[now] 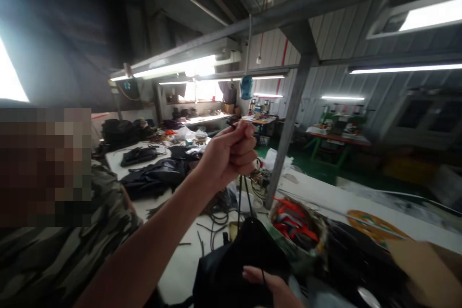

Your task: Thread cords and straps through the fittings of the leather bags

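Note:
Raised in mid-view, my left hand [234, 149] is closed in a fist around a thin black cord [240, 202]. Two strands of it run down from the fist to a black fabric bag [224, 269] at the bottom centre. My right hand [272, 286] grips the bag lower down, its thumb lying over the dark fabric; the other fingers are mostly hidden. A dark strand crosses near the base of that thumb.
A person in a camouflage shirt [108, 211] is close on my left. Black bags [155, 173] and loose cords [216, 221] lie on the white table. A sack of orange material [294, 221], a metal post [290, 130] and a cardboard box [420, 269] stand right.

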### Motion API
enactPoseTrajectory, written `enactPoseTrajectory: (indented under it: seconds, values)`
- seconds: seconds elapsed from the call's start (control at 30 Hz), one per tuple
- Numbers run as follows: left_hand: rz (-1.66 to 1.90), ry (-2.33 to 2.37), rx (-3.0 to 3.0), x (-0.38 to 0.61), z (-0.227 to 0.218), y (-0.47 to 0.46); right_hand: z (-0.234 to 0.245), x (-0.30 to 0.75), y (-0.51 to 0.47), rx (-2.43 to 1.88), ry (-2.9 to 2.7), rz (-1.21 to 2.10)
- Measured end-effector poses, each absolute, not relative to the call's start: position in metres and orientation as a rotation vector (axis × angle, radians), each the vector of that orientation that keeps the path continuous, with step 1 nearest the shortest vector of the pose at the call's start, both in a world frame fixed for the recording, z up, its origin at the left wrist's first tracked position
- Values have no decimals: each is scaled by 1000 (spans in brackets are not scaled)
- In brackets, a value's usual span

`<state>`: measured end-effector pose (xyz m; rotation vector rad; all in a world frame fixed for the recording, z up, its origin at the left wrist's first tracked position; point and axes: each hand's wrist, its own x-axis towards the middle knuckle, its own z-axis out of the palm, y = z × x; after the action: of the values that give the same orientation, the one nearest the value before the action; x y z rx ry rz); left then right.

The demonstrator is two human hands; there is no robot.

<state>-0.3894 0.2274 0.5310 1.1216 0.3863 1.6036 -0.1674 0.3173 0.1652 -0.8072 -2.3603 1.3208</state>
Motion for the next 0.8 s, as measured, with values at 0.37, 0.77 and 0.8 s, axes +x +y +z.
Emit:
enactPoseTrajectory:
  seconds: [0.37,0.77,0.8]
  values:
    - [1579,562,1070,-390,483,246,181,-176,333,-730,-2117,1383]
    - [1456,616,1179,-358,468,271,177,-188,383,-755,-1999,1277]
    - [1443,627,1181,-355,468,273,187,-189,380,-720,-2007,1286]
